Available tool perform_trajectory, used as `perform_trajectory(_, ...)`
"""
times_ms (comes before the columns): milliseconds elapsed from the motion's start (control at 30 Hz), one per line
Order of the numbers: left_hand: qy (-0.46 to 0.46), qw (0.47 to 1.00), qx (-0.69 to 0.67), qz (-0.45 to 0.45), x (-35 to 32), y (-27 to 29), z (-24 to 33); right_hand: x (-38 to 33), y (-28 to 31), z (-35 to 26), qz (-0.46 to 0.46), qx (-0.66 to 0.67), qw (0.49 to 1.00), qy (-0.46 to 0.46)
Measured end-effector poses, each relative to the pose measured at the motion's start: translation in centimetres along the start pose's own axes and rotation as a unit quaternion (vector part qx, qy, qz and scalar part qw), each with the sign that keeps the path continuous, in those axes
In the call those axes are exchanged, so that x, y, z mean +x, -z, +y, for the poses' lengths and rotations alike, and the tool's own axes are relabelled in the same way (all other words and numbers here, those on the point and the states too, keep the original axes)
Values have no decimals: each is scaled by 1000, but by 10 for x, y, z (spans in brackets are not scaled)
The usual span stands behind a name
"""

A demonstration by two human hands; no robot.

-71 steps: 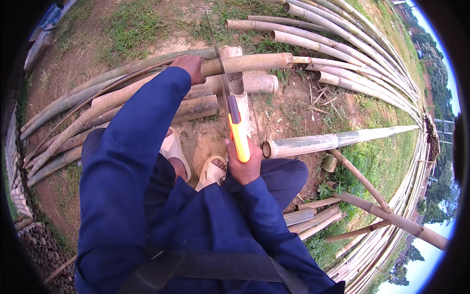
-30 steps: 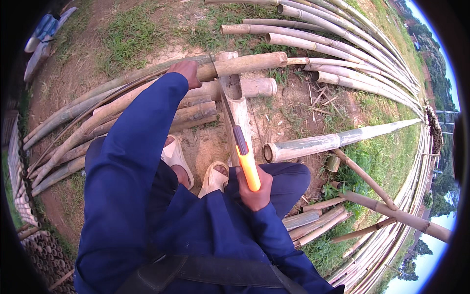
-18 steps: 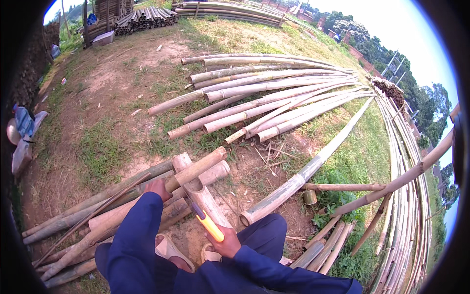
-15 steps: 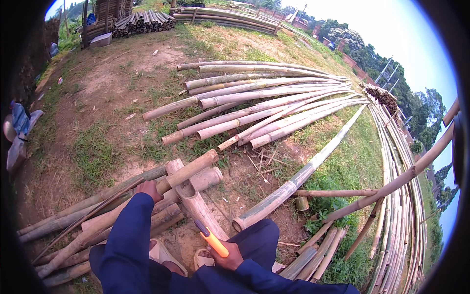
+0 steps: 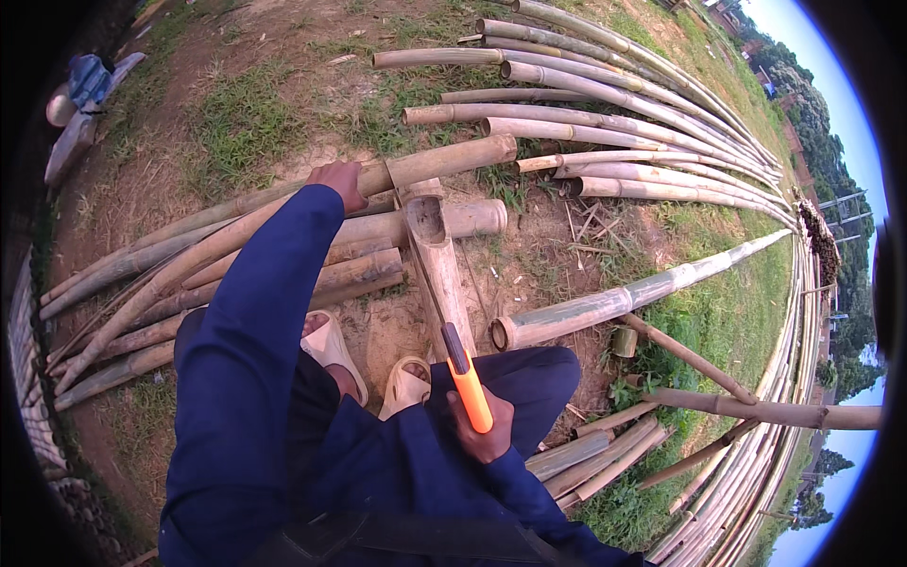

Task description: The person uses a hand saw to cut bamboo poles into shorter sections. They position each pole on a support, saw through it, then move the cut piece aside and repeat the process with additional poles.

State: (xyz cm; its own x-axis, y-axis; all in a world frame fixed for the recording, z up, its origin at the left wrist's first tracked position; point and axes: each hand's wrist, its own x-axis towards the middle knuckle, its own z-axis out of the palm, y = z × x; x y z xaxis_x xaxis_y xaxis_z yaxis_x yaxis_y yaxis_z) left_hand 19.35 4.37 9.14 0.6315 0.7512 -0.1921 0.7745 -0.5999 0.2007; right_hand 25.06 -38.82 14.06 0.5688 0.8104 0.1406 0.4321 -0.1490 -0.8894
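Apparently mid-cut, the right hand (image 5: 494, 427) has drawn its gripped saw (image 5: 465, 380) back, right of the left hand (image 5: 341, 183) clasping bamboo (image 5: 449, 162).

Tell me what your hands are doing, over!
Left hand gripping bamboo pole. Right hand gripping orange-handled saw. Blade at pole. Right knee close beside right hand.

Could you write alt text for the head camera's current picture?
A person's right hand grips an orange-handled saw, its blade against a bamboo pole that the left hand holds. More poles lie beyond, on grass and dirt.
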Motion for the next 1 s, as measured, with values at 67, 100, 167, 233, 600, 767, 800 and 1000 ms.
perform_trajectory(67,1,1000,-6,-11,-8,-10,-2,15,-9,-4,-11,32,999,-27)
perform_trajectory(100,1,1000,-6,-16,-11,-13,-4,31,-19,-5,-15,52,998,-40)
perform_trajectory(167,-20,999,-21,-35,-14,-24,12,83,-46,30,-49,24,997,-59)
perform_trajectory(233,-25,998,-30,-55,-25,-40,20,130,-74,38,-28,43,998,-22)
perform_trajectory(600,-16,999,-38,-30,0,-25,-13,-4,3,17,-57,-20,997,-48)
perform_trajectory(767,-49,991,-85,-89,-3,-28,6,116,-60,32,-22,35,999,11)
perform_trajectory(800,-46,991,-97,-78,-1,-27,2,124,-63,31,-23,31,999,12)
perform_trajectory(1000,-13,998,-52,-33,14,-13,-14,12,-19,17,-29,5,999,-38)
